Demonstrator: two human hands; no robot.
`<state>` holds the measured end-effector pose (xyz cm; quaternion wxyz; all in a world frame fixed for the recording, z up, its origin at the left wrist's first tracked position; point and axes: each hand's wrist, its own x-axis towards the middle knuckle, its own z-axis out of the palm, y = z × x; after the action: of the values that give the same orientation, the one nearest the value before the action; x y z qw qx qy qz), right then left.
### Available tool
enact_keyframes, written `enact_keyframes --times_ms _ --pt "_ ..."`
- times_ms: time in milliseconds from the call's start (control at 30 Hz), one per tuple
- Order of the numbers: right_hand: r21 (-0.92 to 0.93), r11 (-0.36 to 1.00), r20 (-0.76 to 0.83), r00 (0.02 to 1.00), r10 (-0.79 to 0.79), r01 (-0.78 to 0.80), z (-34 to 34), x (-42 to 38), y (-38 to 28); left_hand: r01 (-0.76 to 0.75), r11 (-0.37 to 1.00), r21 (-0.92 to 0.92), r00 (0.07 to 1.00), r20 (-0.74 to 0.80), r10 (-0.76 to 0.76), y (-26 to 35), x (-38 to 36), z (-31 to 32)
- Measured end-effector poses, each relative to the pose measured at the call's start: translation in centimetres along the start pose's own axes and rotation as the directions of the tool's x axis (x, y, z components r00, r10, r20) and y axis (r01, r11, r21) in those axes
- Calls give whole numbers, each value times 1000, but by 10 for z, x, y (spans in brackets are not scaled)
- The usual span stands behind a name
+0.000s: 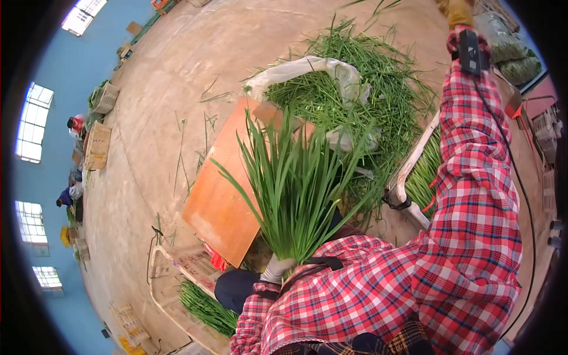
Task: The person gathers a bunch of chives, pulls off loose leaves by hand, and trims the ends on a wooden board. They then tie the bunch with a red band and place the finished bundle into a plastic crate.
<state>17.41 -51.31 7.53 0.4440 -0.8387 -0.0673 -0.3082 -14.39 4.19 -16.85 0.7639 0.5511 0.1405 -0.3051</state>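
My left hand, in a light glove, is wrapped round the base of a bunch of garlic chives. The long green leaves fan upward in front of my body. My right arm is stretched far out to the upper right, and my right hand, in a yellowish-brown glove, is cut off by the frame's top edge, so its fingers are hidden. A black device is strapped at that wrist. Behind the bunch lies an orange board.
A heap of loose green leaves with a white plastic bag covers the floor ahead. Crates of chives stand at right and lower left. A black cable hangs along my right arm. People are at the far left wall.
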Motion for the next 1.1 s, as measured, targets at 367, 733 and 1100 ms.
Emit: enact_keyframes --times_ms 367,733,1100 --pt "-102 145 853 -11 522 -984 237 -178 71 43 995 88 995 88 -51 -3 -3 -16" --pt "487 436 503 651 568 -757 216 -149 38 43 991 129 996 66 -52 12 -7 -4" --pt "586 806 -272 957 97 84 13 149 165 27 977 213 999 26 -33 25 -11 14"
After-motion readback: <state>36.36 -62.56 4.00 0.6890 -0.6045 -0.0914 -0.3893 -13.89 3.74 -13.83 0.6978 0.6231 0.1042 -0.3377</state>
